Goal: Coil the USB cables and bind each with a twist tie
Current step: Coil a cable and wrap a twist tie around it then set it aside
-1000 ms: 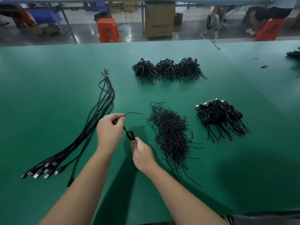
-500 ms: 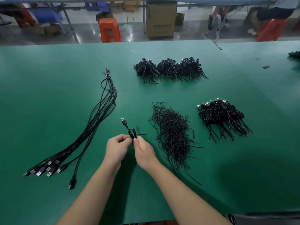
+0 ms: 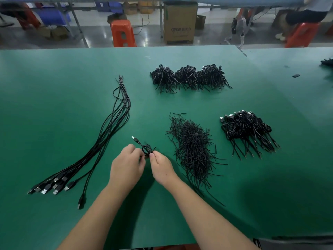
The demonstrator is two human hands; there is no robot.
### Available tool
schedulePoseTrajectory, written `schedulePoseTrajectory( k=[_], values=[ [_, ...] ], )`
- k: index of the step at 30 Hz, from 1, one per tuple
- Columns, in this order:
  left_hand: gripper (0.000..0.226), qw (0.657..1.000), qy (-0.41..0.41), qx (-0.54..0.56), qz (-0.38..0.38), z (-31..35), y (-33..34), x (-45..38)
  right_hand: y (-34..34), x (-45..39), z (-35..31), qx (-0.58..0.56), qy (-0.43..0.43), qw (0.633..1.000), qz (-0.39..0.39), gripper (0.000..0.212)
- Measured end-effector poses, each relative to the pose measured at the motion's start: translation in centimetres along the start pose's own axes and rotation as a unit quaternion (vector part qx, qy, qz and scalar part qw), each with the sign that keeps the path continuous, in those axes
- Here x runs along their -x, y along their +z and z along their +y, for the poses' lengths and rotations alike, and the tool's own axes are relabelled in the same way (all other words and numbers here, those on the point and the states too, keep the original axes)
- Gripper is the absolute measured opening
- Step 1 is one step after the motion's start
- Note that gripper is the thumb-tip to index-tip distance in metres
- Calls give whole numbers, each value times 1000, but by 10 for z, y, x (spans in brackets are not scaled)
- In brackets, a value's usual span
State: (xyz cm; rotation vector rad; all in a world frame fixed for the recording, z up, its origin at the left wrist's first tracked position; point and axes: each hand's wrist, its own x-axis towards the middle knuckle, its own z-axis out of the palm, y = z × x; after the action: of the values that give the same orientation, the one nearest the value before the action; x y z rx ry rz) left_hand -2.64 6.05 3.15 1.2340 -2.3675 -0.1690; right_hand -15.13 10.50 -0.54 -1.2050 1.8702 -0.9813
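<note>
A small coiled black USB cable [image 3: 146, 149] sits between my two hands, its plug pointing up and left. My left hand [image 3: 127, 166] pinches the coil from the left. My right hand [image 3: 161, 166] pinches it from the right, and a thin twist tie end sticks out by the fingertips. A loose heap of black twist ties [image 3: 193, 148] lies just right of my hands. Several uncoiled USB cables [image 3: 108, 127] stretch diagonally on the left, their plugs near me. A pile of bound coils [image 3: 246, 129] lies to the right.
Three more bundles of bound cables [image 3: 189, 77] sit in a row further back on the green table [image 3: 54, 78]. Beyond the far edge stand an orange stool [image 3: 122, 33] and a cardboard box [image 3: 180, 22]. A person sits at the far right.
My left hand came down from the cable's free end to meet the right hand at the coil. The plug now sticks out free above the coil.
</note>
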Motion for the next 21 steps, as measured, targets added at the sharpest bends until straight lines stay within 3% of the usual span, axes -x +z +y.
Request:
schedulePoseTrajectory(
  k=[3,6,8,11,14,18,21],
  values=[
    [14,972,222,-64,51,-10,0,-5,-4,-2,-4,-53,33,997,-41,35],
    [25,965,257,-38,30,-12,-5,-16,-6,-2,-7,-108,48,991,-67,35],
    [20,979,204,-5,11,-12,-5,-20,-6,-1,-6,-121,47,989,-76,37],
    [15,994,65,81,-47,-9,-4,-22,-7,2,-5,-118,45,989,-74,40],
    [16,975,-86,178,-100,-2,-4,-25,-5,6,-3,-88,28,994,-57,35],
    [19,962,-153,178,-139,3,-6,-29,-1,10,1,82,-61,994,-35,32],
    [21,957,-174,168,-160,2,-8,-31,3,14,3,126,-103,987,-8,36]
  ],
)
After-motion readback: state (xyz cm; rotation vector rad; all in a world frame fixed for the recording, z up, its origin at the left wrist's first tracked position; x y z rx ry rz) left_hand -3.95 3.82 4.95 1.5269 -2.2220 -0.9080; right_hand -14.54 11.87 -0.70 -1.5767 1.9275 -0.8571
